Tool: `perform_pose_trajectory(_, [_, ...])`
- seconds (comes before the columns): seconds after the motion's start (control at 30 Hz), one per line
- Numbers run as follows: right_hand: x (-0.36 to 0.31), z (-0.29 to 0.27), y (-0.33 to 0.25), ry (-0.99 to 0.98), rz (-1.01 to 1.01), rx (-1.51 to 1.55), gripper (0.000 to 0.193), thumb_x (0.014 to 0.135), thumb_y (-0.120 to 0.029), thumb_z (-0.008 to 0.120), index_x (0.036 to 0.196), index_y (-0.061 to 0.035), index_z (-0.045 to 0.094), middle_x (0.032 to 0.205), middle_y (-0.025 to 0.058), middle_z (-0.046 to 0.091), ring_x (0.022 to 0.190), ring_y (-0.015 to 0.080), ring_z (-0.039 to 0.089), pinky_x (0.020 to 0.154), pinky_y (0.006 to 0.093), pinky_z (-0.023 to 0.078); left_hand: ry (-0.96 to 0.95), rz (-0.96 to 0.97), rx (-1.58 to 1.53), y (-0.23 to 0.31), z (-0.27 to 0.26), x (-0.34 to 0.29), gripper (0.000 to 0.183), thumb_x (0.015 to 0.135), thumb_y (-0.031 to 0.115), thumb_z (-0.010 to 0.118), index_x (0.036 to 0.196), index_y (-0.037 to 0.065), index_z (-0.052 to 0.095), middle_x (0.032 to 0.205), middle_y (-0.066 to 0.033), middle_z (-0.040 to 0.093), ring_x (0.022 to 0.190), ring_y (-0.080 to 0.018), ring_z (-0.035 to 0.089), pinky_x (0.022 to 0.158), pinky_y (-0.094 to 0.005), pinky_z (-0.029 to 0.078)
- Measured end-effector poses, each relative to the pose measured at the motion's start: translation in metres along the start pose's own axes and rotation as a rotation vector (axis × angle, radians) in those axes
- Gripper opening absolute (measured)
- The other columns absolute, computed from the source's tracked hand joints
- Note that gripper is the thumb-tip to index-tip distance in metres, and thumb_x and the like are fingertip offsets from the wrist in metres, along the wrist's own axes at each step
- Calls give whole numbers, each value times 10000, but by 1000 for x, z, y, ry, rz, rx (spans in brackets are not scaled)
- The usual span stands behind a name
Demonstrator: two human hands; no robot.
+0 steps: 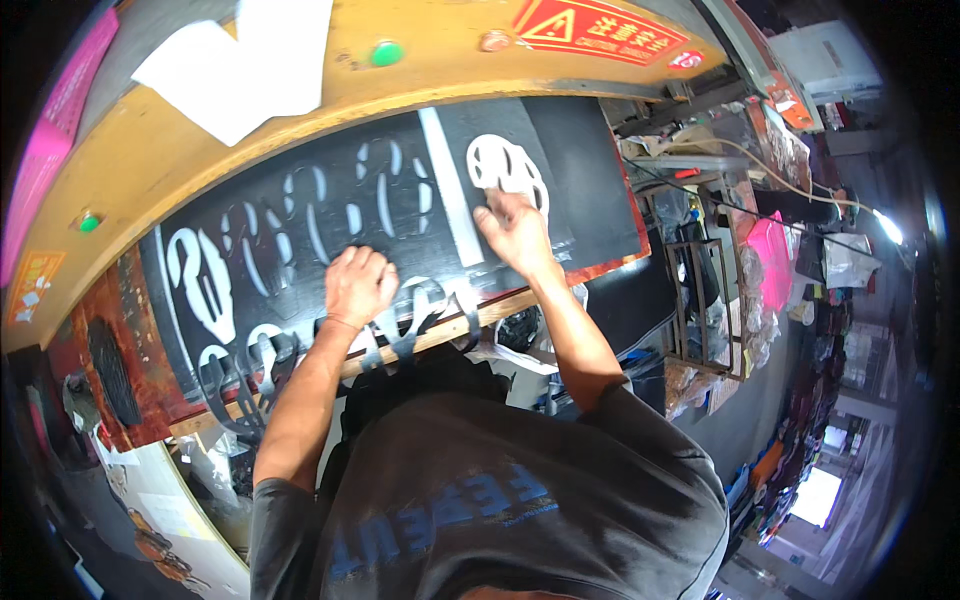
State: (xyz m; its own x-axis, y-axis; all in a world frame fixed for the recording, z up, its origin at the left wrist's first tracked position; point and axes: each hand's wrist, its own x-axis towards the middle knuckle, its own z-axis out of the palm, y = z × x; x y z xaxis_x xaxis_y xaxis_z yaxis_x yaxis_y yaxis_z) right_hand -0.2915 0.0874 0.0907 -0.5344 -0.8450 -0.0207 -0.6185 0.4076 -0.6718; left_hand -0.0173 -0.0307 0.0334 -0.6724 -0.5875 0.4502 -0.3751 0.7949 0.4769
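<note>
Fingers curled, my left hand [360, 285] rests on the black sheet [330, 180], knuckles up; whatever it may hold is hidden under it. My right hand [514, 228] reaches to the lower edge of a white rounded cut-out piece [508, 165] with oval holes. Its thumb stands off to the left and its fingertips are blurred, so a grip cannot be made out. Between the hands runs a white strip [450, 190]. Several curved cut outlines [310, 205] mark the sheet, and a white looped piece [203, 285] lies at its left end.
A yellow machine beam [400, 80] with a green button [386, 53] and a red warning label [600, 32] spans the far side. Dark and white looped pieces [410, 318] hang over the near wooden edge [490, 312]. A metal rack [705, 310] stands at right.
</note>
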Motion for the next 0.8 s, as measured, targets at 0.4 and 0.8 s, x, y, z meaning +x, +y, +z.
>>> perform_pose_trajectory(0.4, [-54,63,-70,-114,30,-395,710,866,-288,813,1461,36,600,1387,261,630,1305,427,595,1131,454,478,-24,-5,-265,1,-23,-31,190,833,187,776,763,86,631,794,-82,621,784,-304,619,707,-455,535])
perform_pose_trajectory(0.8, [-74,47,-25,-242,252,-27,292,908,-78,731,1200,-69,748,1089,200,716,1020,329,725,950,402,575,-460,-785,-794,51,-25,-57,323,1042,272,669,1150,-30,708,998,-150,770,831,-244,756,750,-393,602])
